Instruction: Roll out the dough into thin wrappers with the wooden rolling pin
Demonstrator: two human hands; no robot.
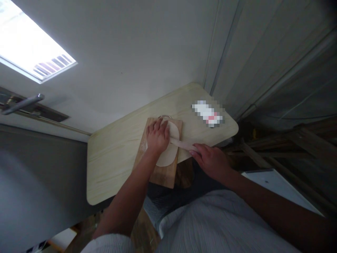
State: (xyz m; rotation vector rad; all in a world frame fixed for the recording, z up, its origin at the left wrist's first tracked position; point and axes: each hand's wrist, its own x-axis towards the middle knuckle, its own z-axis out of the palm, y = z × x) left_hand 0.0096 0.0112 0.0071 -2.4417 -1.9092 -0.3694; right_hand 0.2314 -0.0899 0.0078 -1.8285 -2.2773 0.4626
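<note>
A flat, pale, rounded sheet of dough [168,156] lies on a wooden cutting board [164,175] with a metal handle at its far end. My left hand [157,135] rests on the far left part of the dough, palm down and fingers stretched out, covering some of it. In my right hand [209,158], closed around one end, is a wooden rolling pin [184,144]. Its other end reaches over the dough's right edge, close beside my left wrist.
The board sits on a light wood-grain table [113,158] set against a white wall. A blurred-out phone-like object [207,113] lies toward the table's right end. To the left is a door handle [23,103], below a bright window [28,38].
</note>
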